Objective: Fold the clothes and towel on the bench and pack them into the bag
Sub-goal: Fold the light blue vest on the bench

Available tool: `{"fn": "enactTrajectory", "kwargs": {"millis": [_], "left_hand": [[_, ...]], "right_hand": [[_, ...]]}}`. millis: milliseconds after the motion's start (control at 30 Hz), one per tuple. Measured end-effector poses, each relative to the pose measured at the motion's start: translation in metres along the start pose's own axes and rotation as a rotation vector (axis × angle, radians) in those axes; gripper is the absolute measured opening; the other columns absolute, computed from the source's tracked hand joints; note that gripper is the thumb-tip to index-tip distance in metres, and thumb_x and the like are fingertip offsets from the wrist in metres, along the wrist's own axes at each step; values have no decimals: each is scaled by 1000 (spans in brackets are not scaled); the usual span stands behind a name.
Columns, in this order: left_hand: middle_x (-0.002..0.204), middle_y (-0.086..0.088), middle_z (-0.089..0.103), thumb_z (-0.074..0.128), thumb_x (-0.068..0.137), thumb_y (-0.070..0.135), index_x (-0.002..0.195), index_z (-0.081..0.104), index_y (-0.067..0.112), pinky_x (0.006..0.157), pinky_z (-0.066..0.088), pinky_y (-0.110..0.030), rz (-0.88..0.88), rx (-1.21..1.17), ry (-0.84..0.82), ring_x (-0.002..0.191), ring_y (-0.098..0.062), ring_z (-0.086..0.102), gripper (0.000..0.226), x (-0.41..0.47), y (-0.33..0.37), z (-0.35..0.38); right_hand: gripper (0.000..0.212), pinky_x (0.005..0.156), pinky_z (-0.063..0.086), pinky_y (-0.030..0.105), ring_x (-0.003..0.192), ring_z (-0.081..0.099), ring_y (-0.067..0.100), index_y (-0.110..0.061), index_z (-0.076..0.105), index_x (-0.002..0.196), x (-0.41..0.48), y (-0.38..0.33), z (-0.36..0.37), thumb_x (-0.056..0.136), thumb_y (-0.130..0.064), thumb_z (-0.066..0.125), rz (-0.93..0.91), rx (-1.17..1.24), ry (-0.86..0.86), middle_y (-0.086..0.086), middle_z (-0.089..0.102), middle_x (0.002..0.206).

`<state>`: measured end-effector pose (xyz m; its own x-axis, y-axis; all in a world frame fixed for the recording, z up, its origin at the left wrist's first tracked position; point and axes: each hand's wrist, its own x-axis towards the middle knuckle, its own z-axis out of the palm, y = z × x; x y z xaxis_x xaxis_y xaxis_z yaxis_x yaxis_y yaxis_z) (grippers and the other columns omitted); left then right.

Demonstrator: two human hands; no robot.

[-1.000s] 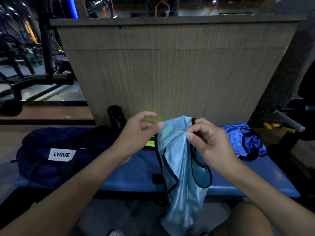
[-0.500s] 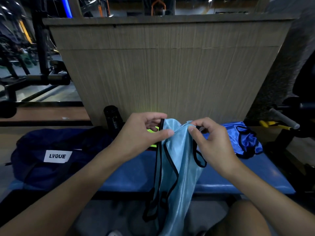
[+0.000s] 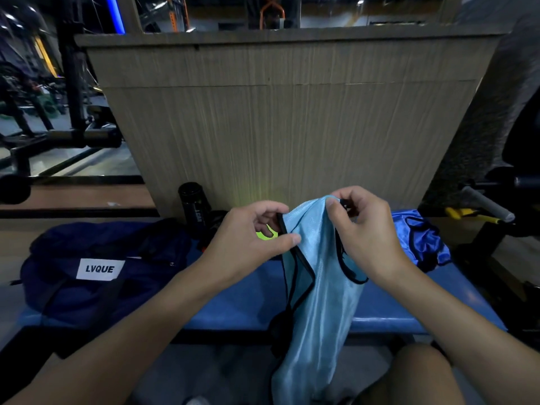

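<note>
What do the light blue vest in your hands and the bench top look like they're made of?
Light blue vest: probably thin synthetic sports mesh with a slight sheen and black binding on the edges; it hangs limp from the left hand and right hand. Bench top: likely smooth vinyl-type padding, since it shows soft glossy highlights.

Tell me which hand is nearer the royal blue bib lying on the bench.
Right. The right hand pinches the light blue bib just beside the royal blue bib; the left hand is farther away.
</note>
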<state>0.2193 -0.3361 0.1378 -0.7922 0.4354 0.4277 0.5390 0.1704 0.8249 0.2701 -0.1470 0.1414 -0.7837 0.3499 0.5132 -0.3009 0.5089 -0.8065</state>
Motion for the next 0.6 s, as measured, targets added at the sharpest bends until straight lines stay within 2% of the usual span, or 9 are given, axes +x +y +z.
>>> {"fn": "enactTrajectory", "kwargs": {"millis": [67, 167, 267, 333, 400, 433, 500, 600], "left_hand": [[98, 11, 69, 81, 67, 34, 107, 65, 38, 78, 53, -33, 32, 7, -51, 91, -12, 62, 43, -1, -2, 2], [109, 17, 63, 77, 74, 15, 115, 58, 40, 80, 49, -28, 68, 23, -108, 100, -11, 57, 52, -2, -3, 3], [106, 37, 54, 72, 79, 1, 119, 51, 47, 85, 45, -18, 40, 120, -139, 90, -2, 52, 65, -5, -5, -1], [105, 41, 48, 71, 81, 1, 121, 46, 52, 85, 43, -13, 33, 181, -153, 84, -4, 50, 70, -6, -6, -3], [110, 38, 47, 74, 80, 3, 125, 46, 47, 83, 41, -11, 90, 239, -132, 90, -8, 50, 69, -7, -7, 0], [112, 32, 49, 76, 79, 5, 125, 49, 42, 82, 42, -16, 129, 250, -101, 92, -11, 50, 65, -7, -9, 2], [109, 22, 55, 76, 74, 9, 120, 57, 36, 81, 46, -28, 173, 232, 0, 87, -16, 50, 57, -6, -11, 5], [100, 14, 66, 73, 76, 2, 108, 68, 33, 76, 47, -30, 223, 132, 109, 77, -21, 52, 45, -2, -12, 5]], "right_hand": [[13, 67, 49, 35, 64, 54, 8, -26, 62, 82, 2, -1, 0, 95, -24, 61, -1, 10, -6, -1, 64, 73], [13, 70, 50, 38, 69, 59, 19, -24, 63, 82, 5, -3, 1, 95, -24, 62, -3, 32, -6, 2, 67, 77], [13, 68, 50, 38, 66, 55, 15, -24, 64, 81, 5, -4, -1, 95, -24, 62, 2, 40, 0, 8, 67, 79], [14, 65, 49, 36, 66, 53, 12, -24, 64, 81, 5, -6, -2, 94, -24, 62, 5, 50, 1, 9, 67, 79], [14, 63, 48, 33, 65, 53, 11, -24, 64, 81, 5, -7, -2, 94, -23, 62, 9, 60, 0, 8, 67, 78], [14, 62, 47, 31, 65, 52, 9, -24, 64, 81, 5, -7, -2, 94, -23, 62, 10, 67, -3, 6, 66, 76], [14, 63, 46, 28, 65, 52, 6, -24, 65, 81, 5, -8, -1, 95, -22, 62, 11, 85, -9, -2, 64, 72], [14, 60, 44, 26, 62, 52, 5, -23, 65, 82, 5, -8, -1, 95, -22, 62, 24, 99, -22, -12, 61, 68]]}}
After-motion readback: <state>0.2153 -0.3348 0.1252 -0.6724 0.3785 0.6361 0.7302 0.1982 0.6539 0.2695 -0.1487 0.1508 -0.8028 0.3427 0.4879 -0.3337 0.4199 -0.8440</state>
